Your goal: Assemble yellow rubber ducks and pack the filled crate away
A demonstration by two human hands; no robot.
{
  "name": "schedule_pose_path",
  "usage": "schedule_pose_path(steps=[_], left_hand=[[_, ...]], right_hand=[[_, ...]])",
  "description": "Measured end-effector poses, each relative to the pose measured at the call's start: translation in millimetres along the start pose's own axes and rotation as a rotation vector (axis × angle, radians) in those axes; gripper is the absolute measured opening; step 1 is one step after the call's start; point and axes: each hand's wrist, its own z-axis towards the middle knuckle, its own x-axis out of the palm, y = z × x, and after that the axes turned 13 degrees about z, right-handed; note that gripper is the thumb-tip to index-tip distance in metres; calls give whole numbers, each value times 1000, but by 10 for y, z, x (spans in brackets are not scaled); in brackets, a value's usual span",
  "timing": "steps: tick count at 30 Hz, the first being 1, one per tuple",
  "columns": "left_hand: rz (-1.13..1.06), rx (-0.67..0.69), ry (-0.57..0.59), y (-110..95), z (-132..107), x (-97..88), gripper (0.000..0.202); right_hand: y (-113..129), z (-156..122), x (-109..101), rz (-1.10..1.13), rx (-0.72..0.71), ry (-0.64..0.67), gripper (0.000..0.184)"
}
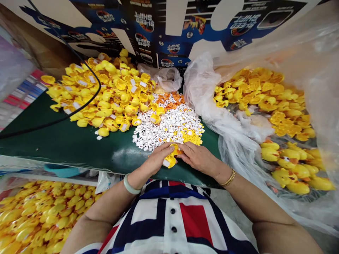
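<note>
Both hands low over the bench, close together. **Left hand** (156, 158): fingers curled over a **yellow rubber duck** (170, 158), which lies tilted, a white patch showing at the end nearest this hand. **Right hand** (197, 158): fingertips pressed on the duck's other end, beside a small orange part (too covered by fingers to say how it sits). Neither hand is spread; the duck is gripped between them, at the near edge of a **green padded work surface** (79, 148).

Directly ahead of the hands, a **heap of small white pieces** (161, 128) with dark marks, touching a **patch of orange bits** (169, 99) beyond it. Further ahead and left, a **pile of yellow duck parts** (100, 93). To the right of the hands, a **clear plastic bag** (235, 135) holds **more yellow ducks** (287, 155). Behind the left forearm, a **mass of yellow ducks** (39, 218) sits below bench level. Across the far side stands a **blue printed carton** (159, 30). A **black cable** (97, 84) crosses above the pile. **Grey concrete floor** (233, 208) shows by the right elbow.
</note>
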Motion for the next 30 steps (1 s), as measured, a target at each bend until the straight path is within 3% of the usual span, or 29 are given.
schedule_pose_path(steps=[4, 12, 16, 18, 21, 26, 30], left_hand=[[-31, 8, 2, 11, -13, -28, 40], [-95, -167, 261, 126, -495, -127, 58], [-137, -149, 236, 156, -599, -170, 59], [-166, -105, 165, 125, -571, -201, 57], [-199, -13, 59, 50, -475, -267, 54], [-201, 49, 77, -34, -246, -278, 45], [-208, 75, 67, -92, -58, -167, 45]], right_hand=[[-4, -18, 48, 111, 28, -21, 39], [323, -293, 472, 234, -31, -72, 46], [354, -258, 540, 415, -4, -164, 42], [251, -222, 468, 441, 70, -206, 34], [41, -200, 331, 310, 251, -258, 21], [-128, -180, 292, 7, 372, -36, 19], [-130, -139, 323, -97, 337, 18, 21]])
